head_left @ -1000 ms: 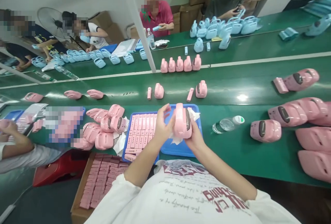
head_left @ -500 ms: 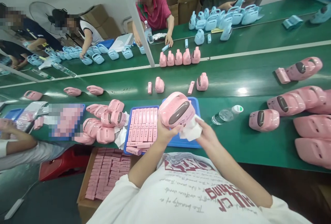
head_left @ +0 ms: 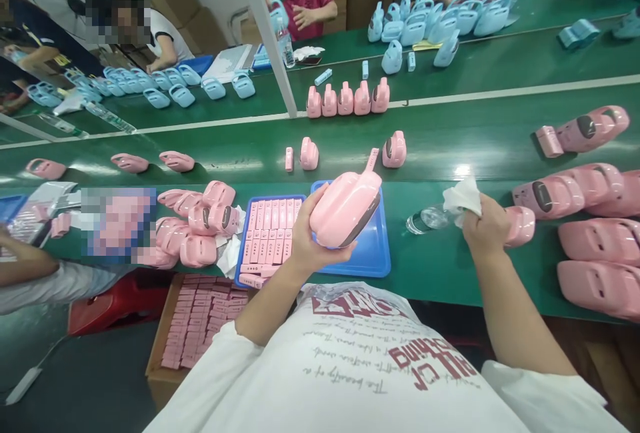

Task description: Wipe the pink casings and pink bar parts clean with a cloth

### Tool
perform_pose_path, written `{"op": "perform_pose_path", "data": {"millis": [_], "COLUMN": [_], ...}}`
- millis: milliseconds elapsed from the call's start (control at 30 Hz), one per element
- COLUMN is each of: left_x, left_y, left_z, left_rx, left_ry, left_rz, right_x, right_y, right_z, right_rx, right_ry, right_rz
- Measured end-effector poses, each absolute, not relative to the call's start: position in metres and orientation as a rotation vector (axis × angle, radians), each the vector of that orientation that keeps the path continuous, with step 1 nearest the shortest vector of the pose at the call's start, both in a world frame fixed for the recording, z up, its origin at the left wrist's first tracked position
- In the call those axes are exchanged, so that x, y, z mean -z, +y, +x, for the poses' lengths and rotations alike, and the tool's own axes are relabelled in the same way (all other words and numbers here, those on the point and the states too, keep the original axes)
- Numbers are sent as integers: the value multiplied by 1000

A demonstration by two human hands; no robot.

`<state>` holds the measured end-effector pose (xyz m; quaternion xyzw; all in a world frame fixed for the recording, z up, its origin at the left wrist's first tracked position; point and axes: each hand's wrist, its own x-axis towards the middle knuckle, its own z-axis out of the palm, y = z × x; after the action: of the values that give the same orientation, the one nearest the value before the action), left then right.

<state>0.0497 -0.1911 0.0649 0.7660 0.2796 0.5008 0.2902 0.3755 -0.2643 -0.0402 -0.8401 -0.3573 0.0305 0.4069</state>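
Note:
My left hand [head_left: 314, 233] is wrapped round a pink plastic housing [head_left: 343, 210] with a dark oval window, holding it tilted above a blue tray [head_left: 373, 256]. In my right hand [head_left: 483, 223] is a crumpled white tissue [head_left: 463, 196], gripped over the bench to the right. A clear plastic bottle [head_left: 427, 220] lies on its side just left of that hand, its cap end hidden by the tissue and fingers. Right behind the hand sits another pink housing [head_left: 521, 225], partly covered by it.
Another blue tray holds rows of small pink boxes [head_left: 273, 243]. Pink housings are heaped at left [head_left: 197, 226] and lined up at right [head_left: 597, 240]. A carton of pink pieces [head_left: 207, 326] stands below the bench edge. Co-workers sit across the bench near blue housings [head_left: 425, 20].
My right hand has moved away from the housing to the right with the tissue. My left hand has turned the housing, so its window faces lower right. My view has shifted slightly.

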Motion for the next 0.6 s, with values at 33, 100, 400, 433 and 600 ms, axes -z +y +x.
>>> {"op": "perform_pose_path", "data": {"millis": [33, 100, 400, 433, 600], "left_x": [-64, -63, -57, -56, -54], "left_y": [-191, -191, -188, -187, -182], "left_z": [50, 50, 53, 52, 42], "left_rx": [-1343, -1367, -1571, -1589, -1704], "left_ry": [768, 820, 929, 941, 883], "left_rz": [2056, 2095, 2165, 2192, 2364], "right_x": [42, 46, 81, 83, 78], "right_y": [-265, -268, -254, -252, -255], "right_z": [374, 373, 390, 397, 421], "right_rx": [-33, 30, 189, 238, 294], "right_ry": [-935, -1050, -1154, -1063, -481], "right_rz": [-2108, -2065, -1917, -1906, -1589]}}
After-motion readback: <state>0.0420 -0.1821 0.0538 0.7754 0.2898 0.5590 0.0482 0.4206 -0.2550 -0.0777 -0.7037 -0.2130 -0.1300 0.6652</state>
